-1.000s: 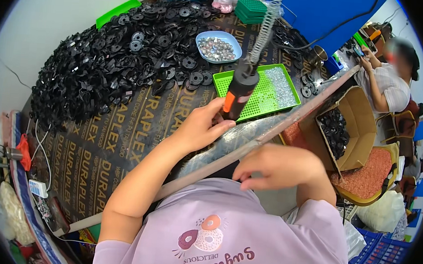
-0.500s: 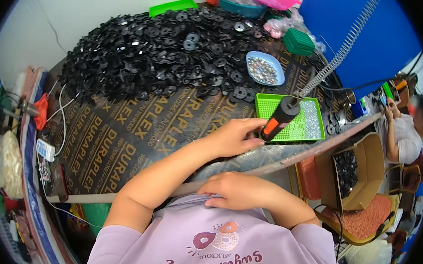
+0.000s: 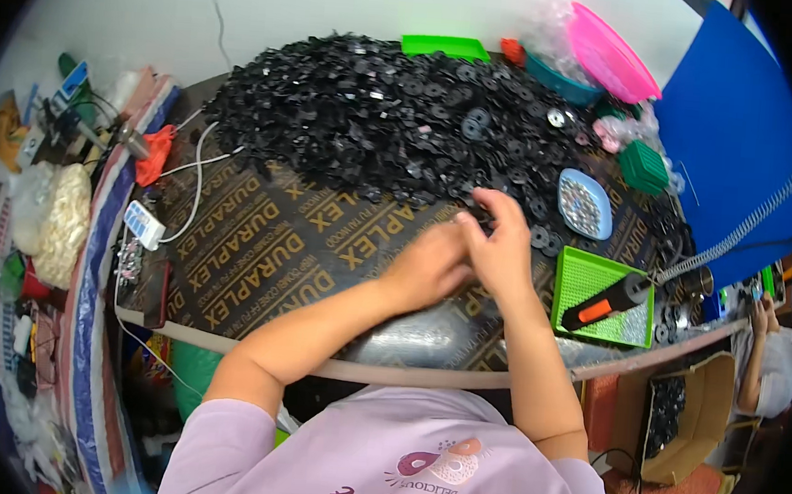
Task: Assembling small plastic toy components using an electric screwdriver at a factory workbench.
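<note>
My left hand (image 3: 427, 266) and my right hand (image 3: 503, 243) come together above the table, just before a pile of black plastic disc-shaped parts (image 3: 359, 116). Motion smears the left fingers, so whether they hold anything cannot be seen. The right thumb and forefinger stretch out apart beside the left hand, with nothing visible between them. To the right, a black power screwdriver (image 3: 605, 303) with an orange patch hangs tilted from a coiled spring (image 3: 737, 227), over a green perforated tray (image 3: 563, 282) with small shiny pieces.
A light blue dish (image 3: 604, 227) of small metal pieces stands behind the tray. Further back are a green basket (image 3: 643, 166), a pink basin (image 3: 616, 56) and a blue panel (image 3: 745, 115). At left lie a white power strip (image 3: 144, 225) and a phone (image 3: 158, 293). A co-worker (image 3: 773, 370) is at far right.
My left hand has left the screwdriver, which now hangs more slanted. My right hand has risen from my shirt to the left hand over the table. The view has turned rightward-shifted.
</note>
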